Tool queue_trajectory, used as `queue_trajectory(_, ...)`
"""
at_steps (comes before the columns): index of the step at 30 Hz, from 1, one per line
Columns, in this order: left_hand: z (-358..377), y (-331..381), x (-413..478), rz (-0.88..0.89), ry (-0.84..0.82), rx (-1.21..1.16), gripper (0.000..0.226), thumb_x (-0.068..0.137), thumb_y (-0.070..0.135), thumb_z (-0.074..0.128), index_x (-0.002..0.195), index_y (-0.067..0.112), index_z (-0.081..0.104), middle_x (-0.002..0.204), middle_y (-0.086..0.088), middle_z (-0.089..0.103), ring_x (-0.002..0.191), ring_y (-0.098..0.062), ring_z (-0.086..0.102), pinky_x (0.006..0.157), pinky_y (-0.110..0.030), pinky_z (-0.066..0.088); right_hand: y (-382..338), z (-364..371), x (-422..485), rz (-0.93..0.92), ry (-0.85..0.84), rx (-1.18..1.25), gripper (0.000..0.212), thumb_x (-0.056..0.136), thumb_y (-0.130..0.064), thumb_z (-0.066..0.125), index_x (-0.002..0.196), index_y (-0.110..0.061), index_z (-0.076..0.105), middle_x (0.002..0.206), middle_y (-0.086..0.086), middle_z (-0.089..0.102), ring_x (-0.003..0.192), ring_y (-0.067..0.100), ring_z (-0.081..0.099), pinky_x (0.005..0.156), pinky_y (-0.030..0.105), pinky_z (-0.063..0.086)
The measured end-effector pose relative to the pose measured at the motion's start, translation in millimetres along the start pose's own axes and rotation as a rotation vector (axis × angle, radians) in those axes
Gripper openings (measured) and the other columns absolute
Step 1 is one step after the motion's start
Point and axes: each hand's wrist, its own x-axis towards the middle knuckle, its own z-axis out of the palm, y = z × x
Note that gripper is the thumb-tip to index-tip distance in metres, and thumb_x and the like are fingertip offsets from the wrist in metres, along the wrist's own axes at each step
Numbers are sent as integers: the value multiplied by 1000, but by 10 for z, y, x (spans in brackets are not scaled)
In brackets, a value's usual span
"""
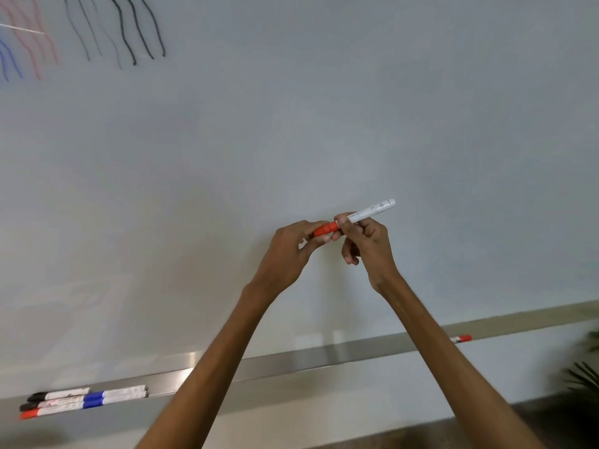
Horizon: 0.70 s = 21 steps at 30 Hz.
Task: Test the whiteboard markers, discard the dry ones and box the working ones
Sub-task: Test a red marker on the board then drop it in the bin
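Note:
Both my hands hold one red whiteboard marker (369,211) up in front of the whiteboard (324,124). My left hand (291,251) grips its red cap (325,229) with the fingertips. My right hand (366,244) grips the white barrel just beside the cap, and the barrel's end points up to the right. The cap sits on the marker. Several markers (84,400) with black, blue and red caps lie together at the left of the metal tray (291,361). Another red-capped marker (462,338) lies on the tray to the right, partly behind my right forearm.
Wavy test lines in blue, pale red and black (129,27) mark the board's top left corner. Green plant leaves (586,374) show at the right edge below the tray. A dark surface (534,413) lies low on the right. No box is in view.

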Motion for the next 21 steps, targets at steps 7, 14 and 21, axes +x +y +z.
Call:
queue_trajectory(7,252,81,-78,39,-76,83,21,104,25,46,96,17,64,72,21,52,72,3,53,66,-12,35,102,-106,-117,33,124,57,27,95,-19,64,79,2,67,62,4,63,40,14,45,42,23,32)
queue_trajectory(14,606,11,-169,49,-58,100,21,104,19,45,96,9,62,77,14,51,71,-3,51,68,-12,36,220,-195,-295,65,218,126,30,97,-14,61,68,-3,62,55,5,54,40,13,40,45,21,33)
queue_trajectory(21,877,-112,-232,98,-136,146,21,103,19,47,108,11,66,91,4,62,79,-7,52,73,-22,42,411,-419,-464,130,259,107,23,97,-14,61,80,1,64,60,9,51,41,14,42,42,19,34)
